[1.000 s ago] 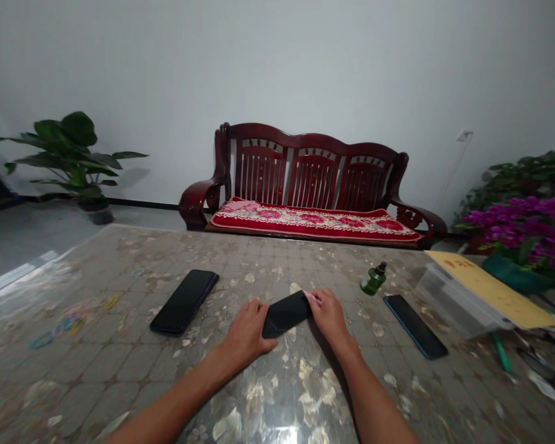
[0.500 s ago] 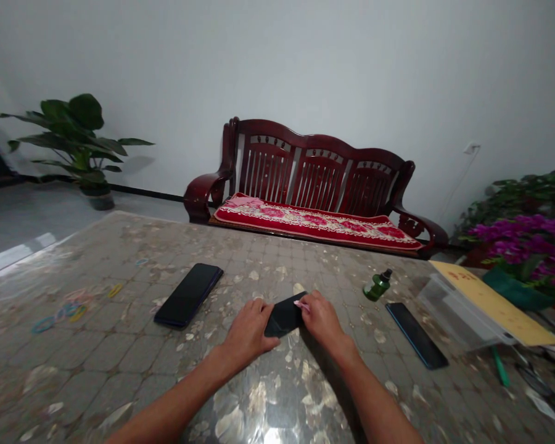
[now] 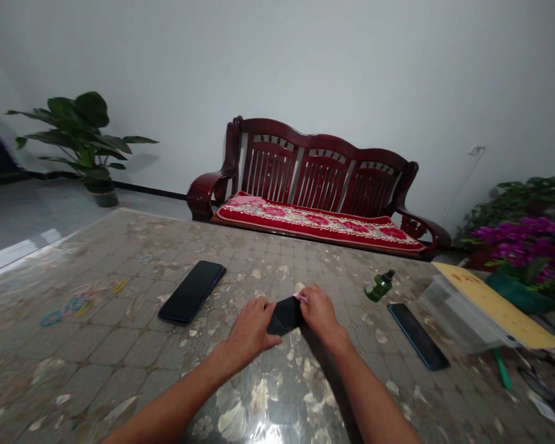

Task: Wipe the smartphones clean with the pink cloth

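A dark phone [image 3: 284,316] lies tilted in front of me at the middle of the table. My left hand [image 3: 253,324] grips its left end, thumb along the near edge and fingers at the far edge. At the other end, my right hand [image 3: 319,311] is closed on a small pink-and-white cloth [image 3: 300,298], pressed to the phone's far right corner. Most of the cloth is hidden by the fingers. To the left rests a larger black phone [image 3: 192,291]; on the right are a green spray bottle [image 3: 380,285] and another phone [image 3: 418,337].
Several coloured bands [image 3: 76,303] lie on the left of the patterned table [image 3: 134,345]. At the right stand a clear plastic box [image 3: 460,314] with a yellow sheet [image 3: 499,305] on top, a green-handled tool [image 3: 502,370], cables and purple flowers [image 3: 527,246]. A wooden bench [image 3: 314,179] stands beyond.
My right hand has slid the cloth slightly toward the far right corner of the phone. My left hand keeps its grip. The view has shifted a little.
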